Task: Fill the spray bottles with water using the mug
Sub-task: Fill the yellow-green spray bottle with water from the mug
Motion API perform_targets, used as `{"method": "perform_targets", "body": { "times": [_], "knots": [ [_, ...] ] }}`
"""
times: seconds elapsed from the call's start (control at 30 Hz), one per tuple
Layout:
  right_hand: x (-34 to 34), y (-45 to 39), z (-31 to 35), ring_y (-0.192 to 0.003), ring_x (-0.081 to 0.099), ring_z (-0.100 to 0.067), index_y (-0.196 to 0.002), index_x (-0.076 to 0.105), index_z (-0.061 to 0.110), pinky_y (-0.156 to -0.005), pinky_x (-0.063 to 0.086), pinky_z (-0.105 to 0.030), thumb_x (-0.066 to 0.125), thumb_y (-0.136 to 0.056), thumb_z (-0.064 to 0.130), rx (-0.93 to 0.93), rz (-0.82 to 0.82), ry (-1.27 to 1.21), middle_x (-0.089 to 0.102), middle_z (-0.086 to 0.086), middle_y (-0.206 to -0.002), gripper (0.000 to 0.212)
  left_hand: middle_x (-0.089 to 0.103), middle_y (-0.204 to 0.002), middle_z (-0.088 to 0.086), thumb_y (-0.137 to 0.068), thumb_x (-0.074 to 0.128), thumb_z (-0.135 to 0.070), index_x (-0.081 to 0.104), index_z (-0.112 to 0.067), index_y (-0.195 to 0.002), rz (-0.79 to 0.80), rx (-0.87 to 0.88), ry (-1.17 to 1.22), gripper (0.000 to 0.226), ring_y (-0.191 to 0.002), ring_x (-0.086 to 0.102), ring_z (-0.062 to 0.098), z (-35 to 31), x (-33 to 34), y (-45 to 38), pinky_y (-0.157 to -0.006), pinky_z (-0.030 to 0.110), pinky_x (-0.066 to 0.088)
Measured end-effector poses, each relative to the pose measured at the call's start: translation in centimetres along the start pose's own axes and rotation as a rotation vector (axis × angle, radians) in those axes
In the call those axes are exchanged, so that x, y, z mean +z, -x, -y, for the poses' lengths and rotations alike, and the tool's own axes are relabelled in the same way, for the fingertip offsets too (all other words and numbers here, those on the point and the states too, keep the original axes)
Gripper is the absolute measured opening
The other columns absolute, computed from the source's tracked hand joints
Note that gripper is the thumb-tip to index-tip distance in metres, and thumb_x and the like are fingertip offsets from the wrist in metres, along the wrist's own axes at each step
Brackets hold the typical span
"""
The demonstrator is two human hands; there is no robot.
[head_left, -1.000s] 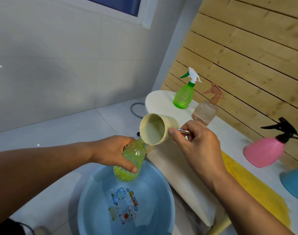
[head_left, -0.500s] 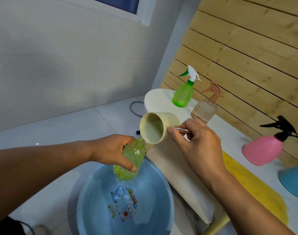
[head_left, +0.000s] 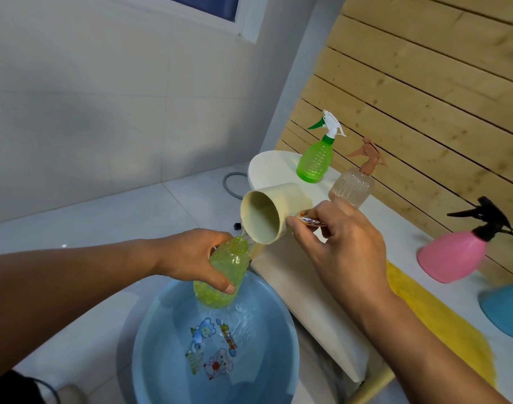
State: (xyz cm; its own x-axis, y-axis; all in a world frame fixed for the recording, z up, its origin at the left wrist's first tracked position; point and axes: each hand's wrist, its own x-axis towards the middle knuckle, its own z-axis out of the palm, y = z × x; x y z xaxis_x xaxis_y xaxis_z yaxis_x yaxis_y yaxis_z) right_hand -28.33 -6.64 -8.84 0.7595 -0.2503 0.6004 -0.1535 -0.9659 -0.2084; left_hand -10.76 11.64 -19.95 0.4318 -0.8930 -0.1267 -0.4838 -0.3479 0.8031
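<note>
My left hand [head_left: 191,258] grips an open, capless yellow-green bottle [head_left: 220,282] over the blue basin [head_left: 168,360]. My right hand [head_left: 342,252] holds the cream mug [head_left: 274,214] by its shiny handle, tipped on its side with its lip at the bottle's mouth. Water runs from the mug into the bottle, and some spills down into the basin, rippling its water. On the white table [head_left: 281,281] stand a green spray bottle [head_left: 315,160], a clear ribbed bottle with a tan sprayer [head_left: 354,182] and a pink bottle with a black sprayer [head_left: 453,255].
A blue bottle [head_left: 506,310] shows at the right edge, beside a yellow patch [head_left: 436,319] on the table. A wooden slat wall [head_left: 424,91] backs the table. A grey hose [head_left: 232,185] lies on the white tiled floor behind the basin.
The mug has tipped a little further and water now spills past the bottle into the basin. Both hands stay in nearly the same place.
</note>
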Motion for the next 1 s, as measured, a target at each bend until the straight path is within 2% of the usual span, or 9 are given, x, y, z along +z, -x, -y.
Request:
{"method": "perform_targets", "body": {
  "times": [0.2,0.43,0.63,0.8,0.87,1.0],
  "knots": [
    [-0.2,0.1,0.3,-0.072,0.044,-0.013,-0.080,0.064,0.027,-0.053,0.034,-0.029,0.066,-0.090,0.051,-0.045,-0.024,0.071,0.046,0.013,-0.076,0.027,0.073,-0.109,-0.019,-0.070,0.095,-0.048,0.064,-0.040,-0.113,0.002,0.000,-0.006,0.053,-0.101,0.070,-0.003,0.0,0.1,0.0,-0.089,0.026,0.060],
    [-0.2,0.4,0.2,-0.077,0.054,-0.022,-0.081,0.066,0.023,-0.050,0.039,-0.030,0.056,-0.096,0.054,-0.191,-0.090,0.170,0.057,0.005,-0.081,0.035,0.074,-0.110,-0.020,-0.071,0.095,-0.047,0.064,-0.040,-0.115,0.014,0.010,0.011,0.055,-0.102,0.070,-0.002,0.0,0.2,-0.1,-0.090,0.025,0.059],
    [-0.1,0.6,0.2,-0.073,0.058,-0.028,-0.079,0.067,0.019,-0.050,0.039,-0.034,0.061,-0.099,0.043,-0.372,-0.208,0.244,0.062,0.000,-0.082,0.032,0.073,-0.109,-0.018,-0.070,0.095,-0.049,0.064,-0.040,-0.114,0.003,0.013,-0.002,0.054,-0.101,0.070,-0.001,0.0,0.2,-0.3,-0.092,0.031,0.061],
    [-0.2,0.6,0.4,-0.068,0.055,-0.029,-0.077,0.068,0.016,-0.049,0.039,-0.035,0.064,-0.099,0.037,-0.472,-0.231,0.252,0.061,-0.002,-0.078,0.030,0.074,-0.109,-0.018,-0.070,0.095,-0.047,0.065,-0.039,-0.112,0.006,0.010,0.009,0.052,-0.101,0.070,-0.001,-0.1,0.2,-0.2,-0.093,0.031,0.060],
    [-0.1,0.7,0.5,-0.072,0.056,-0.027,-0.079,0.066,0.019,-0.050,0.040,-0.034,0.062,-0.099,0.042,-0.379,-0.176,0.208,0.060,0.000,-0.080,0.030,0.074,-0.110,-0.017,-0.070,0.095,-0.046,0.065,-0.038,-0.113,0.008,0.011,0.008,0.053,-0.102,0.071,0.000,-0.1,0.2,-0.2,-0.094,0.034,0.060],
    [1.5,0.7,-0.1,-0.073,0.051,-0.020,-0.077,0.048,0.027,-0.055,0.031,-0.033,0.055,-0.095,0.058,0.115,0.105,0.041,0.052,0.007,-0.078,0.036,0.074,-0.110,-0.017,-0.073,0.095,-0.039,0.065,-0.036,-0.115,0.023,0.006,0.024,0.052,-0.102,0.070,0.000,-0.1,0.2,0.1,-0.095,0.033,0.059]
  ]
}}
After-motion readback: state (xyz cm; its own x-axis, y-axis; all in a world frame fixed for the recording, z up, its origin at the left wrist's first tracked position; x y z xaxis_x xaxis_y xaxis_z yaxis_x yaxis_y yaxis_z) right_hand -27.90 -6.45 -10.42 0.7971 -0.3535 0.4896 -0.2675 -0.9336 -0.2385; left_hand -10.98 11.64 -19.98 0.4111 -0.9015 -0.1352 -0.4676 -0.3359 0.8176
